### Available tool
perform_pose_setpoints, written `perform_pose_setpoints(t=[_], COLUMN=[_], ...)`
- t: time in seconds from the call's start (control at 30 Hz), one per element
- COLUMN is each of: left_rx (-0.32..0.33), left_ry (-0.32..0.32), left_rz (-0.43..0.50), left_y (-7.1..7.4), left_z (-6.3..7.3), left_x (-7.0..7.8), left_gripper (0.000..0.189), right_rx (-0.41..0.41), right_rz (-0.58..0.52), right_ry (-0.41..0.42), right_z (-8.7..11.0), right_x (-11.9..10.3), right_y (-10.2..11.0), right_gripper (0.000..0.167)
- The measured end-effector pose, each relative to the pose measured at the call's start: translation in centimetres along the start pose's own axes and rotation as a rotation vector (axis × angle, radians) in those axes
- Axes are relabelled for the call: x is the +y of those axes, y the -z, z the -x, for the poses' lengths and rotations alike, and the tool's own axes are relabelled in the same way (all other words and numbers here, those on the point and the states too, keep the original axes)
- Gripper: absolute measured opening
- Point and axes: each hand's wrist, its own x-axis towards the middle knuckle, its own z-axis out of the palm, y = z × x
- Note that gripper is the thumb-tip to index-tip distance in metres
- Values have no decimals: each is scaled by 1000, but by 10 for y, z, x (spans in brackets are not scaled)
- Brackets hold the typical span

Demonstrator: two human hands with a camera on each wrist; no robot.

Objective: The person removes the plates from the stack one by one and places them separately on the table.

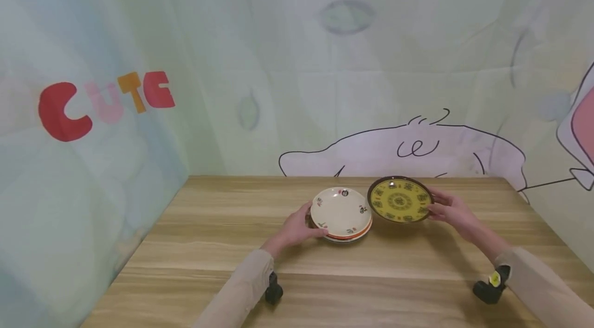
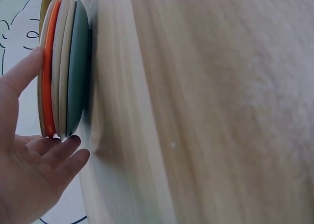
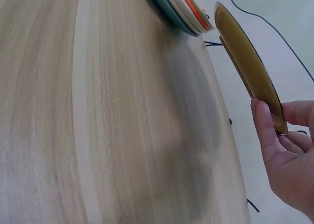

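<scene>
A stack of plates [image 1: 341,213] stands on the wooden table, topped by a cream plate with small printed motifs. From the side it shows an orange rim [image 2: 47,82], pale rims and a green plate [image 2: 77,69] at the bottom. My left hand [image 1: 294,227] holds the stack's left side, thumb at the top rim and fingers round the edge. To the right, my right hand [image 1: 455,213] pinches a yellow patterned plate [image 1: 400,200] with a dark rim by its right edge. That plate is raised above the table and tilted, its tan underside [image 3: 250,62] showing in the right wrist view.
The wood-grain table [image 1: 352,292] reaches back to a printed cloth backdrop [image 1: 260,60] with cartoon drawings and coloured letters. Black wrist devices [image 1: 274,289] sit at both sleeves. The raised plate and right arm cast shadows on the table.
</scene>
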Motion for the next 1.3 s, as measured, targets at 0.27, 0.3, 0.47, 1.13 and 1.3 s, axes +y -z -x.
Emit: perform_pose_setpoints(t=[0.27, 0.3, 0.47, 1.13, 1.3], left_rx=[8, 7, 7, 3, 4], left_ry=[10, 12, 17, 22, 20], left_rz=[11, 12, 4, 20, 18], left_y=[0, 0, 0, -1, -2], left_z=[0, 0, 0, -1, 0], left_x=[-2, -3, -3, -1, -3], left_gripper=[96, 96, 95, 97, 97], right_rx=[32, 31, 32, 60, 55], right_rz=[-1, -6, -32, -50, -77], right_ry=[-20, -21, -27, -73, -86], right_z=[7, 8, 11, 17, 18], right_x=[4, 5, 8, 29, 35], right_y=[5, 5, 2, -6, -6], right_gripper=[61, 61, 62, 65, 68])
